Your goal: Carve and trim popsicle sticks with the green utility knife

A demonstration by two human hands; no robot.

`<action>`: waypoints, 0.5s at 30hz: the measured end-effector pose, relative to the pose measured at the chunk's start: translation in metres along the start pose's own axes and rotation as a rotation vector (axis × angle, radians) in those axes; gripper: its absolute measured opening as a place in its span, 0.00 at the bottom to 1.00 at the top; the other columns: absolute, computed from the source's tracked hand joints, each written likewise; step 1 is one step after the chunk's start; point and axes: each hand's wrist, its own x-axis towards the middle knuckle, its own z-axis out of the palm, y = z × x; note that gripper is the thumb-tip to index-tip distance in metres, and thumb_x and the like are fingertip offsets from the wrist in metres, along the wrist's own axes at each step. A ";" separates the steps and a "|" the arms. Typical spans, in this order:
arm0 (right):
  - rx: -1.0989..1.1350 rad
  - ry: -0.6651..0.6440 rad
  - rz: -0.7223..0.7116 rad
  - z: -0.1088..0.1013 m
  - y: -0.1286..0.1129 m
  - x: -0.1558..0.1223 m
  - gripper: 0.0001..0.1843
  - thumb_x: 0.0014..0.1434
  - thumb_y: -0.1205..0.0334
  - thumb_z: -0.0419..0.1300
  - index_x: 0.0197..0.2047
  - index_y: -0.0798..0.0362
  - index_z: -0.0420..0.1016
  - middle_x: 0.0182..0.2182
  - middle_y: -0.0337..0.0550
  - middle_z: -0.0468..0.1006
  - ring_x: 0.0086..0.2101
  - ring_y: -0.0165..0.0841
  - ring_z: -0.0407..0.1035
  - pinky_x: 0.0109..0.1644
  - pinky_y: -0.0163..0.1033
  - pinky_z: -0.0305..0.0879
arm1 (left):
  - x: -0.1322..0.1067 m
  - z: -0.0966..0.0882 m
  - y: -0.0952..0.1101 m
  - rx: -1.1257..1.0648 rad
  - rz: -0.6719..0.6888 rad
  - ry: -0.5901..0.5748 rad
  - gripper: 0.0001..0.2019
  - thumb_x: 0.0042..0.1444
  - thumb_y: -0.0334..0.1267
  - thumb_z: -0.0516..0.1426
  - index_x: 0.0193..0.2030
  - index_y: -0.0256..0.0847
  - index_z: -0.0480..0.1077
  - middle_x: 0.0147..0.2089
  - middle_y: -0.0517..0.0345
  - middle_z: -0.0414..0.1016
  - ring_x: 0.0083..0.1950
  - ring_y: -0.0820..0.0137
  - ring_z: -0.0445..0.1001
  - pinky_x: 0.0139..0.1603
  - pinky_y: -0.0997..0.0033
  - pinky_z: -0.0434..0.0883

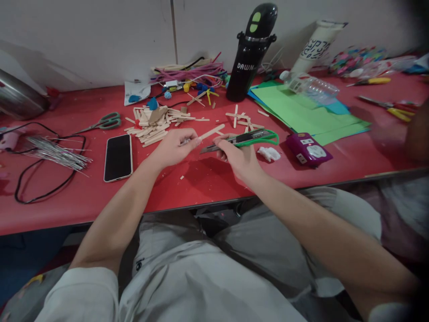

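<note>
Between the fingers of my left hand (179, 145) is a wooden craft stick (212, 132), its free end pointing up and to the right. My right hand (236, 154) grips a green and black utility knife (256, 137), its blade out and pointing left toward my left fingers. Whether the blade touches the stick I cannot tell. Just behind my left hand lies a loose pile of craft sticks (157, 123). Several sticks joined in crosses (236, 117) rest beyond my right hand. A crumpled white tissue (269, 154) sits to the right of that hand.
On the red table (187, 183) are a phone (118, 158), scissors (109, 121), a bundle of thin wires (58, 152) and a purple packet (309, 150). Behind stand a black bottle (250, 58), green paper sheets (301, 107) and a clear plastic bottle (311, 87). Another person's arm (417, 129) shows at right.
</note>
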 end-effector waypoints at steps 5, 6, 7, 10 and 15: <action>-0.162 -0.001 -0.192 -0.011 -0.010 0.001 0.06 0.55 0.63 0.62 0.38 0.50 0.70 0.18 0.29 0.71 0.21 0.26 0.67 0.28 0.34 0.63 | 0.001 -0.013 -0.014 0.038 -0.109 -0.007 0.19 0.64 0.47 0.49 0.24 0.40 0.55 0.22 0.64 0.56 0.26 0.76 0.56 0.29 0.69 0.52; -0.188 -0.008 -0.232 -0.014 -0.012 0.002 0.06 0.55 0.63 0.62 0.38 0.50 0.70 0.19 0.30 0.71 0.21 0.26 0.68 0.28 0.34 0.63 | 0.001 -0.015 -0.016 0.061 -0.114 -0.013 0.19 0.63 0.47 0.49 0.23 0.40 0.55 0.22 0.64 0.55 0.25 0.76 0.55 0.29 0.69 0.52; -0.209 -0.015 -0.260 -0.016 -0.014 0.003 0.04 0.56 0.64 0.61 0.37 0.51 0.71 0.19 0.30 0.72 0.22 0.26 0.68 0.29 0.35 0.64 | 0.001 -0.017 -0.017 0.069 -0.118 -0.021 0.19 0.63 0.46 0.50 0.23 0.40 0.54 0.21 0.65 0.54 0.25 0.76 0.54 0.29 0.68 0.51; -0.239 -0.062 -0.269 -0.022 -0.018 0.007 0.04 0.57 0.62 0.61 0.31 0.52 0.72 0.18 0.33 0.71 0.21 0.27 0.68 0.28 0.35 0.64 | 0.001 -0.021 -0.019 -0.005 -0.147 -0.041 0.20 0.60 0.46 0.53 0.21 0.40 0.55 0.20 0.66 0.53 0.23 0.77 0.52 0.28 0.69 0.51; -0.241 -0.171 -0.277 -0.022 -0.019 0.005 0.10 0.55 0.55 0.67 0.37 0.51 0.75 0.24 0.36 0.78 0.26 0.29 0.72 0.32 0.36 0.68 | 0.001 -0.029 -0.024 -0.135 -0.248 -0.141 0.20 0.56 0.44 0.58 0.18 0.39 0.56 0.18 0.66 0.53 0.22 0.79 0.51 0.27 0.69 0.50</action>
